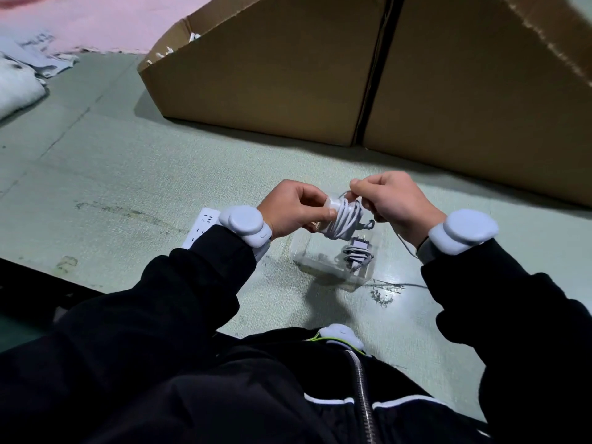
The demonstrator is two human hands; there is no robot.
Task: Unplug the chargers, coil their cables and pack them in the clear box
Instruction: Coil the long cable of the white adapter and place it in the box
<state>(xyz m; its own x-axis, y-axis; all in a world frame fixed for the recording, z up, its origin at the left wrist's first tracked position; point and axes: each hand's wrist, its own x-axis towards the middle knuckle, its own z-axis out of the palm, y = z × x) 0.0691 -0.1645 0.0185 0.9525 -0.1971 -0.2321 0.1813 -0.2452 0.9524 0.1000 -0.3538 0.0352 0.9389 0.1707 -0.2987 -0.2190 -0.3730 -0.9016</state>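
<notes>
Gripping a white charger with curled fingers and thumb, the left hand holds it up above the clear box. White cable is wound in several turns round the charger body. The right hand pinches a strand of that cable between thumb and fingertips at the top of the bundle, its other fingers curled; a thin length of cable trails down past the right wrist.

Below the hands, the box stands on the green floor, and a second charger with its coiled cable lies inside, near the right wall. A white power strip lies on the floor just left of the left wrist, partly hidden by the sleeve. Both wrists carry pale round bands. A large cardboard box stands behind, well apart from the hands. Crumpled white cloth lies at the far left.
</notes>
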